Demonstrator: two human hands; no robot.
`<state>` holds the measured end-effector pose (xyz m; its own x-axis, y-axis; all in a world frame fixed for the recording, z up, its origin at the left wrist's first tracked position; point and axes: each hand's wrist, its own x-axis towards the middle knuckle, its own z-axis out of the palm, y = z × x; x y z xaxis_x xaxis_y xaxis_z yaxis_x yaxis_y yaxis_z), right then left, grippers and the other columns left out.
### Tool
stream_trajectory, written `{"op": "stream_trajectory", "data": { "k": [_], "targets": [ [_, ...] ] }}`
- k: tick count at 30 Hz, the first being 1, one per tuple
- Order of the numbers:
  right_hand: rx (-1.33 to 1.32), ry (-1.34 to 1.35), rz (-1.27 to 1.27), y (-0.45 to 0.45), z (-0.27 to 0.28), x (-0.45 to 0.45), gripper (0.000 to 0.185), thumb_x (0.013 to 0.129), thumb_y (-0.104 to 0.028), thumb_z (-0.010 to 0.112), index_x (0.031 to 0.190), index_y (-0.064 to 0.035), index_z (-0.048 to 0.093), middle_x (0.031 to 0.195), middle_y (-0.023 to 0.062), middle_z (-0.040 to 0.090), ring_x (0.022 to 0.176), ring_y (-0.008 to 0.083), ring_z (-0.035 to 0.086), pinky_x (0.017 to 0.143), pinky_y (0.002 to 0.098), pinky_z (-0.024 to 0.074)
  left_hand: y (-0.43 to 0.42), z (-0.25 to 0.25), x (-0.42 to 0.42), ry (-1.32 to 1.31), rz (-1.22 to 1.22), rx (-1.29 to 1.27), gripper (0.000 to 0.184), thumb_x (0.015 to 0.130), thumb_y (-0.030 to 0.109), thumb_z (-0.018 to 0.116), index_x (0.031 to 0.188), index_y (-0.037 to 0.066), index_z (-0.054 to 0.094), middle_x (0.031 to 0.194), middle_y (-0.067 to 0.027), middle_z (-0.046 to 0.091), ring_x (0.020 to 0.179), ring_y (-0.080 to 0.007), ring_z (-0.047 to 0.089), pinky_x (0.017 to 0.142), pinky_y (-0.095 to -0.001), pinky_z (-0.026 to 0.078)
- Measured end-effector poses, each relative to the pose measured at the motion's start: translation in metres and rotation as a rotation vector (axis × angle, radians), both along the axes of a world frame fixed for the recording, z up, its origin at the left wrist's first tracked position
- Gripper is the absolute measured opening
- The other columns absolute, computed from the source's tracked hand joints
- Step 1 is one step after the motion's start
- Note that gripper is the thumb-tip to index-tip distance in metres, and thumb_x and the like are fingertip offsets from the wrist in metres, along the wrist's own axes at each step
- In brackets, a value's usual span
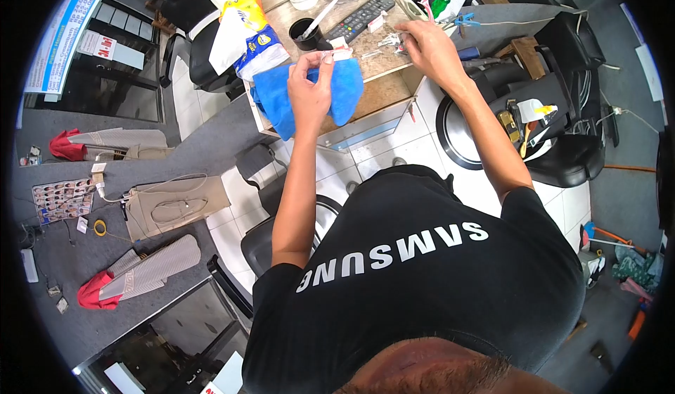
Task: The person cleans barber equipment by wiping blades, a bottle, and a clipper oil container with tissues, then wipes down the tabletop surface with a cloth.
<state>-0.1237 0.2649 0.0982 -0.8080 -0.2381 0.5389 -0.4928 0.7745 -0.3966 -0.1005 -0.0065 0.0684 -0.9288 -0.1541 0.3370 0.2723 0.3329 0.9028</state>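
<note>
Bench [280, 14] busy at upper centre, work seemingly midway!
Left hand [310, 88] is held over blue cloth [344, 91], right hand [429, 48] is curled at small clear pieces [389, 41]; neither grip can be told. Pieces are left loose, nothing visibly finished.

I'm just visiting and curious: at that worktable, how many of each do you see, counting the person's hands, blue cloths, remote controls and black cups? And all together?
Hands: 2 (left hand, right hand)
Blue cloth: 1
Remote control: 1
Black cup: 1
Total: 5
</note>
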Motion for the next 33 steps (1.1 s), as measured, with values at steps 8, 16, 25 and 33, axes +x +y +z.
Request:
{"op": "stream_trajectory", "data": {
  "k": [8, 16, 25, 33],
  "targets": [
    [0.037, 0.105, 0.058, -0.019, 0.001, 0.01, 0.031, 0.092, -0.004, 0.062, 0.121, -0.0043, 0.069, 0.111, 0.0127, 0.071, 0.108, 0.0341, 0.064, 0.097, 0.0453, 0.0501, -0.004, -0.001, -0.001, 0.026, -0.017, 0.027, 0.022, 0.098, 0.021, 0.075, 0.104, 0.0, 0.074, 0.09, -0.0057, 0.074, 0.084, -0.0123, 0.064, 0.079, -0.028, 0.05],
    [-0.335, -0.1, 0.316, -0.062, 0.021, 0.011, 0.031, 0.098, -0.027, 0.071, 0.118, -0.0031, 0.074, 0.109, 0.0148, 0.075, 0.103, 0.0301, 0.07, 0.091, 0.0411, 0.0535, 0.008, 0.024, 0.006, 0.02, -0.015, -0.028, 0.02, 0.094, 0.021, 0.078, 0.1, 0.002, 0.076, 0.091, -0.0084, 0.076, 0.088, -0.0173, 0.065, 0.082, -0.0327, 0.05],
    [-0.343, -0.205, 0.109, -0.028, 0.014, 0.004, 0.024, 0.097, -0.021, 0.072, 0.114, -0.0049, 0.077, 0.109, 0.008, 0.073, 0.099, 0.0201, 0.068, 0.083, 0.0332, 0.0516, -0.054, 0.067, 0.012, 0.443, 0.401, -0.418, 0.037, 0.094, 0.025, 0.077, 0.123, 0.003, 0.067, 0.105, -0.0067, 0.063, 0.099, -0.0227, 0.059, 0.101, -0.0428, 0.042],
    [-0.284, -0.112, 0.004, -0.006, -0.002, 0.001, 0.028, 0.096, -0.026, 0.074, 0.113, -0.0049, 0.077, 0.097, 0.0067, 0.066, 0.089, 0.0217, 0.063, 0.074, 0.0349, 0.0479, -0.156, 0.074, -0.082, -0.126, 0.312, -0.15, 0.045, 0.096, 0.031, 0.077, 0.119, -0.006, 0.07, 0.108, -0.0182, 0.074, 0.107, -0.0239, 0.066, 0.092, -0.0371, 0.052]
  ]
}}
